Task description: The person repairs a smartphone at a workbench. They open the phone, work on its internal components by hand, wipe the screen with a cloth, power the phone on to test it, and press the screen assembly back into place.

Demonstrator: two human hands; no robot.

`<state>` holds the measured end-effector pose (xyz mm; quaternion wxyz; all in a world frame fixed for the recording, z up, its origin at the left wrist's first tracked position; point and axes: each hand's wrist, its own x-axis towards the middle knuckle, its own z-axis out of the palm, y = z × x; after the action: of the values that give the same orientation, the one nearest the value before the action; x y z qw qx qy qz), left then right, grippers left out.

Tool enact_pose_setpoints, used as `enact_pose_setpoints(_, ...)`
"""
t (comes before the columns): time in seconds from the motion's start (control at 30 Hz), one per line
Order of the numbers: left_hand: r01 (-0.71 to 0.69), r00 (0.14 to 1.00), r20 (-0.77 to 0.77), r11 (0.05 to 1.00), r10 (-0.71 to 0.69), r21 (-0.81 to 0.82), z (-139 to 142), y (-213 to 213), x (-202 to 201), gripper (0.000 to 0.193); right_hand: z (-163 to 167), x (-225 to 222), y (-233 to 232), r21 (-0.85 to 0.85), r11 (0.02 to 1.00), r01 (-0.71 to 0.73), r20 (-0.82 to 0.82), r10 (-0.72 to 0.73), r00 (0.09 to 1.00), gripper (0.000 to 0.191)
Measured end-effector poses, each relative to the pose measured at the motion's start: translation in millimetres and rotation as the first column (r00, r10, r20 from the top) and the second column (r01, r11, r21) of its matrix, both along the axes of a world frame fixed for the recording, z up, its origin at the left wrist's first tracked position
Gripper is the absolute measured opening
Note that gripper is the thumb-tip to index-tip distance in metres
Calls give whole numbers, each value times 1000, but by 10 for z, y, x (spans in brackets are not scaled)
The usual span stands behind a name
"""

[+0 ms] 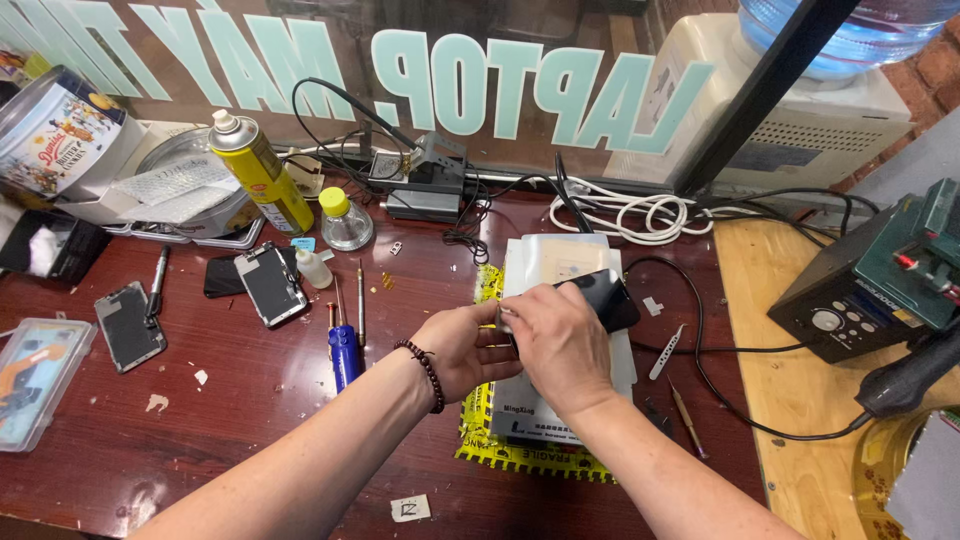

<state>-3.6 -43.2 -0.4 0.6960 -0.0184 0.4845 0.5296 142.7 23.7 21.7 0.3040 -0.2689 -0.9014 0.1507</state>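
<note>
A black smartphone (610,297) lies tilted on a white pad (560,262) in the middle of the dark red table (250,420). Both hands meet over its near end. My right hand (558,343) covers that end from above with fingers curled on it. My left hand (462,347), a dark bead bracelet on its wrist, grips the same end from the left side. Under the pad lies a yellow printed bag (520,455). What the fingers pinch is hidden.
Left of the hands lie a blue-handled tool (344,352), thin metal tools, two bare phone screens (271,284) (129,326), a yellow spray can (260,172) and a small bottle (346,220). White cables (640,212) coil behind. A green soldering station (880,280) stands on the right wooden bench.
</note>
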Motion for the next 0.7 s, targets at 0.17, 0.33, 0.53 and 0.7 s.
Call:
enact_pose_setpoints(0.17,12,999,-47,1000,-13,-16,-4,-9,-17,33,151,355,366,84,976,202,55,-207,977,8)
enact_pose_setpoints(0.33,-9,998,-59,1000,9,-5,-60,7,-13,21,96,-5,242,76,973,216,26,-219,975,8)
enact_pose_setpoints(0.53,17,993,-118,1000,-16,7,-125,1,-4,14,147,96,265,119,970,212,55,-220,974,5)
enact_pose_setpoints(0.7,34,987,-158,999,-28,39,-149,4,6,14,39,-10,275,114,960,256,11,-259,966,5)
